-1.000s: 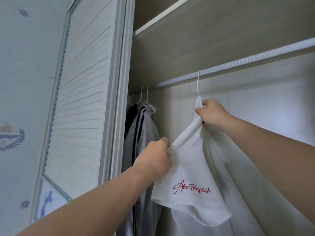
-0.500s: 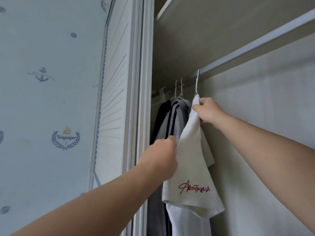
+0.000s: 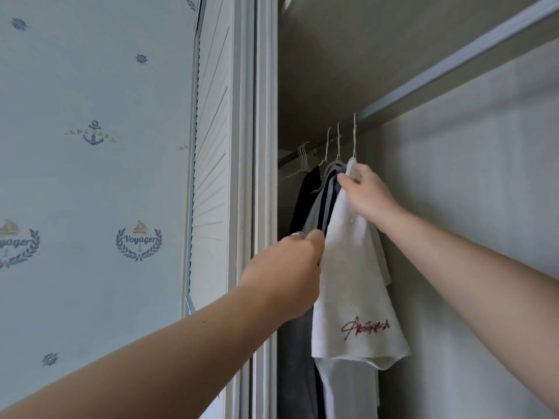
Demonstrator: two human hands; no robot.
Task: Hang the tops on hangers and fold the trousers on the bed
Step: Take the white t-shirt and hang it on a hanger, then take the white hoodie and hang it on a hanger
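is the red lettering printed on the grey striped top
No, the red lettering sits on the white t-shirt that the right hand grips, beside the grey striped top.

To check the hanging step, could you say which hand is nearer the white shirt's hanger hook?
Right: the right hand grips the white shirt just below the hook; the left hand holds it lower down.

Nautical wallpaper (image 3: 90,176) left; louvred wardrobe door (image 3: 211,176); pale interior.

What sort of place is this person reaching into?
Likely a bedroom wardrobe: a white top and other clothes hang on hangers from a rail, beside a louvred door and nautical wallpaper.
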